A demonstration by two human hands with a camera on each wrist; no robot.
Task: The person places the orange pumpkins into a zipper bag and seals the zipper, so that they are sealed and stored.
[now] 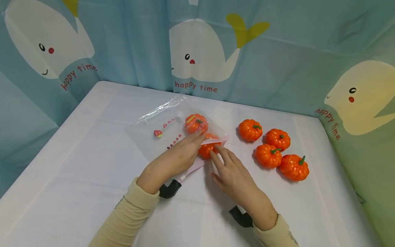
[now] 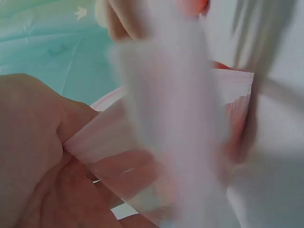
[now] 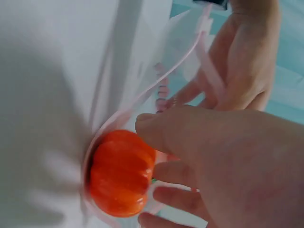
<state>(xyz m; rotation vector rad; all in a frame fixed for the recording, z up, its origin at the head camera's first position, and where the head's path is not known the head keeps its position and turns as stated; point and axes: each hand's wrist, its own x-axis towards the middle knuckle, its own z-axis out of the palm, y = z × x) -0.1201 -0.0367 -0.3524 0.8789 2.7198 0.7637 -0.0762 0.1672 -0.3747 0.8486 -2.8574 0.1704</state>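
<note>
Right hand [image 1: 236,175] over white table [image 1: 89,168] — whale curtain [image 1: 145,44]

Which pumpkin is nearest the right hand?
The pumpkin at the mouth of the plastic bag, right by the fingers of the right hand. Another pumpkin lies deeper inside; the other four pumpkins sit outside, on the table.

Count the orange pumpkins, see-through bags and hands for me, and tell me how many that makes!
Orange pumpkins: 6
See-through bag: 1
Hands: 2
Total: 9
</note>
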